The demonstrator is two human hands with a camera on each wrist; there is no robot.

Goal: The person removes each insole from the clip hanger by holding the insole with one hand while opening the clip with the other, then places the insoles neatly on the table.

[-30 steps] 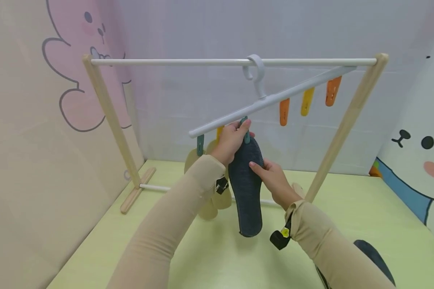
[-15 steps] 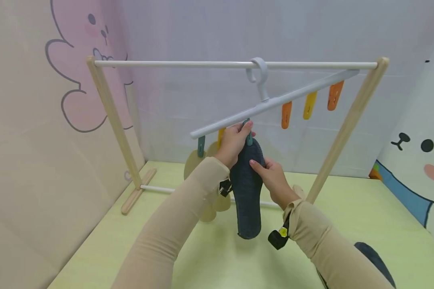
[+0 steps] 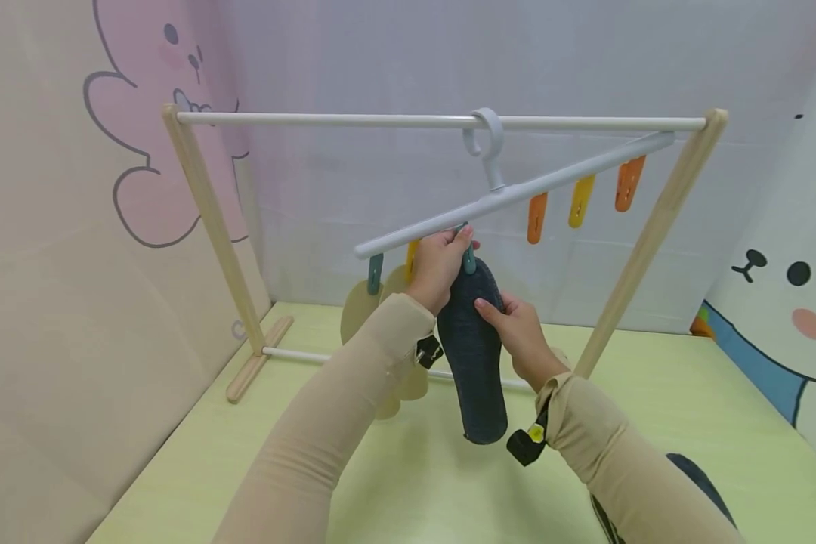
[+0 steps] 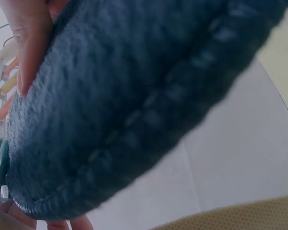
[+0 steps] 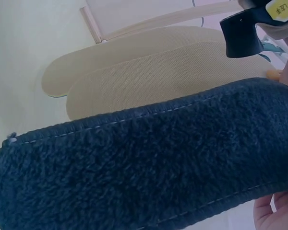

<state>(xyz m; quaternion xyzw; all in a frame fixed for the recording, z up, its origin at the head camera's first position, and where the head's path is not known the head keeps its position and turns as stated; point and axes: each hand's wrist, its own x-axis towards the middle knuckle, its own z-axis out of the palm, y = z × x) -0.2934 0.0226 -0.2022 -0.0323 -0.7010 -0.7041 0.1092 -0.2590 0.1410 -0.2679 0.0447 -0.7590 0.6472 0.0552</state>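
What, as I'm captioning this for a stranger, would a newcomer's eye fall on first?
Probably the dark insole in the middle, with the left hand pinching the teal clip at its top and the right hand gripping its edge. Next might be the white hanger, tilting down to the left from the top rail, with three bright clips under its raised half. Two beige insoles hang near its lower end.

Fuzzy blue insole (image 4: 115,91), teal clip (image 4: 2,165)
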